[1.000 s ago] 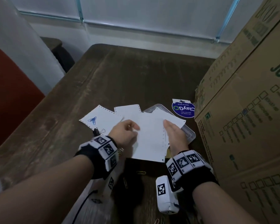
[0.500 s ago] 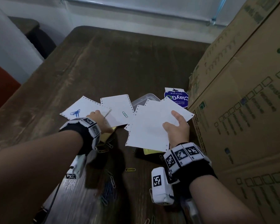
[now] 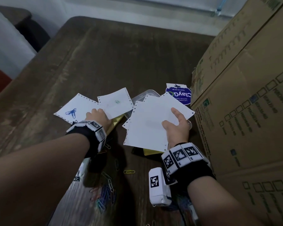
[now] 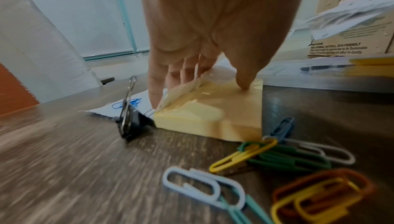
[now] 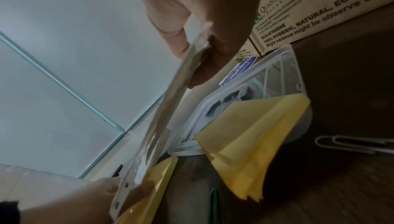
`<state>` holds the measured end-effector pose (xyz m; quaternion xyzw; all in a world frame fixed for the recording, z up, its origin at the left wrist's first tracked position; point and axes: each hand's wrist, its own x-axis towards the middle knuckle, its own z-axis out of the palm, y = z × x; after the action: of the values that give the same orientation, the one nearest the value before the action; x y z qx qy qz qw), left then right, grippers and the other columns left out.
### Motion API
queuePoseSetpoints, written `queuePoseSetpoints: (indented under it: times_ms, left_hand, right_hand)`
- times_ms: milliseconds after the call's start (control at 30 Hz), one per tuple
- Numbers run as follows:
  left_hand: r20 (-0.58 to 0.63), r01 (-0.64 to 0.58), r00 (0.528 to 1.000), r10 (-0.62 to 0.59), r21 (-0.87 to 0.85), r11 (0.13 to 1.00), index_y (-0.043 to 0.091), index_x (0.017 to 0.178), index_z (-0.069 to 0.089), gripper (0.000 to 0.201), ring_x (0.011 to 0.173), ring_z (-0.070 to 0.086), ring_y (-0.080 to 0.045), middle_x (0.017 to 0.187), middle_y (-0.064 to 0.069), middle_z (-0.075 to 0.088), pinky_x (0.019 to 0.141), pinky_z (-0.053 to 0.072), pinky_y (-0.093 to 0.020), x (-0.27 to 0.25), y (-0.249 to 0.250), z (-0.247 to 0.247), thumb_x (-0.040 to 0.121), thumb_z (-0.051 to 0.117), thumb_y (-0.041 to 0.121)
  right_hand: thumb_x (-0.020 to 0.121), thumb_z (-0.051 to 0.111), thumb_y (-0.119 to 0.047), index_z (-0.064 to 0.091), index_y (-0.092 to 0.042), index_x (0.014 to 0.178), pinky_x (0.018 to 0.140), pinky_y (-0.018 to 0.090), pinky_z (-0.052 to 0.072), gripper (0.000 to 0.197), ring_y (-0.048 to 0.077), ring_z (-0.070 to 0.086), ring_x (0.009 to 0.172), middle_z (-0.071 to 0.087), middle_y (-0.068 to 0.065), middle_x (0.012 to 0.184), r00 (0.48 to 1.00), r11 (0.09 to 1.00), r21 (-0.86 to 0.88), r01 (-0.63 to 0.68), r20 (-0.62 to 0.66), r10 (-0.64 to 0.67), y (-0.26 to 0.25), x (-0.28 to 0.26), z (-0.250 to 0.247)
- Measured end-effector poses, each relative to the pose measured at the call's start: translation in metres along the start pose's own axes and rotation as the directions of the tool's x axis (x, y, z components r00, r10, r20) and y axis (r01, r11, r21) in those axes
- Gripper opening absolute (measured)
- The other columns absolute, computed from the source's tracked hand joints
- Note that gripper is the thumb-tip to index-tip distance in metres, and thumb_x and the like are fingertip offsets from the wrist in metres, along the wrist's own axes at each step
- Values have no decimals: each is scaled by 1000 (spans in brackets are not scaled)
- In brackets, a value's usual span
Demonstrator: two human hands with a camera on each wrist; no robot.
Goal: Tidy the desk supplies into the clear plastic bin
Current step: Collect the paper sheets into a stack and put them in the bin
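My right hand (image 3: 175, 122) pinches a stack of white perforated sheets (image 3: 152, 121), thumb on top, and holds it tilted above the clear plastic bin (image 3: 145, 95), hiding most of it. In the right wrist view the bin (image 5: 283, 69) holds dark items, and yellow notes (image 5: 251, 135) drape over its rim. My left hand (image 3: 97, 115) rests on a yellow sticky pad (image 4: 202, 111). Its thumb presses the pad's top and its straight fingers (image 4: 156, 93) touch the far edge, where a top sheet curls up. Two loose white sheets (image 3: 75, 110) (image 3: 116, 103) lie beyond the left hand, each with a paper clip on it.
A black binder clip (image 4: 132, 123) stands beside the pad. Several coloured paper clips (image 3: 104, 193) lie near the table's front, and one yellow clip (image 3: 129, 171) lies apart. Tall cardboard boxes (image 3: 243, 111) wall off the right side. A blue sticker (image 3: 178, 93) lies behind the bin.
My left hand has let go of the white stack and moved left onto the yellow pad. The right hand now holds the stack alone, slightly raised.
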<state>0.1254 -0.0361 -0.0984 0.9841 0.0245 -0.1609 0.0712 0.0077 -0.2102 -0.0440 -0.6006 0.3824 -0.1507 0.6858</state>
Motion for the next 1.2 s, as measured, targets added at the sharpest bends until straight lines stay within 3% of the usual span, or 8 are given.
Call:
queuePoseSetpoints:
  times_ms: [100, 267, 467, 567, 700, 833, 1000, 1200]
  left_hand:
    - [-3, -71, 997, 72, 58, 996, -2, 121, 49, 30, 115, 53, -36, 124, -22, 53, 88, 45, -40, -1, -8, -13, 96, 35, 6]
    - [-16, -179, 983, 182, 115, 977, -3, 109, 59, 26, 102, 60, -36, 113, -21, 60, 74, 46, -35, -18, -13, -47, 94, 39, 5]
    - [-101, -323, 938, 332, 95, 942, -4, 96, 61, 25, 76, 52, -30, 82, -14, 54, 67, 44, -36, -61, -16, -119, 90, 45, 13]
    - [-82, -384, 913, 400, 154, 910, -5, 99, 63, 27, 89, 58, -34, 95, -21, 62, 77, 47, -33, -91, -19, -155, 92, 43, 12]
    - [10, -418, 904, 428, 237, 877, 4, 114, 62, 32, 103, 57, -28, 112, -13, 63, 80, 42, -26, -137, -22, -193, 96, 44, 22]
    - [97, -472, 881, 463, 248, 846, 10, 102, 65, 27, 89, 53, -20, 96, -5, 58, 73, 34, -19, -172, -28, -218, 94, 50, 32]
    - [88, -585, 805, 587, -42, 810, 22, 57, 53, 33, 57, 54, -5, 61, 10, 57, 60, 43, -16, -196, -29, -244, 89, 61, 26]
    - [309, -548, 803, 509, 46, 836, -9, 100, 63, 21, 42, 50, 1, 74, -12, 51, 45, 35, -2, -211, -7, -215, 93, 49, 4]
  right_hand:
    - [85, 53, 10, 55, -18, 128, 75, 21, 49, 51, 11, 48, 102, 40, -20, 88, 1000, 1000, 0, 5, -5, -5, -1, 2, -1]
    - [83, 55, 7, 58, -28, 121, 50, 7, 48, 52, 12, 58, 97, 47, 4, 133, 998, 997, -42, 59, -29, -60, 2, 6, -8]
    - [88, 44, 9, 57, -30, 123, 64, 19, 48, 54, 19, 55, 102, 48, 2, 134, 996, 993, -85, 86, 3, -87, -17, -11, -25]
    - [88, 38, 11, 53, -29, 127, 68, 27, 54, 58, 25, 58, 104, 53, 3, 130, 994, 990, -97, 105, 27, -103, -30, -30, -35]
    - [87, 35, 16, 25, -31, 145, 101, 42, 44, 76, 28, 46, 127, 40, 5, 144, 983, 977, -124, 176, 69, -169, -45, -56, -48]
    - [86, 45, 8, 4, -27, 150, 105, 48, 40, 84, 31, 48, 124, 44, 9, 141, 984, 971, -165, 175, 46, -170, -60, -77, -58]
    - [86, 55, -1, 36, -7, 137, 100, 47, 43, 54, 36, 50, 121, 53, 15, 127, 986, 954, -249, 164, 79, -149, -73, -89, -72]
    - [85, 63, -6, 62, -8, 111, 82, 42, 54, 26, 30, 67, 91, 71, 9, 101, 930, 988, -74, 137, 352, -103, -85, -116, -66]
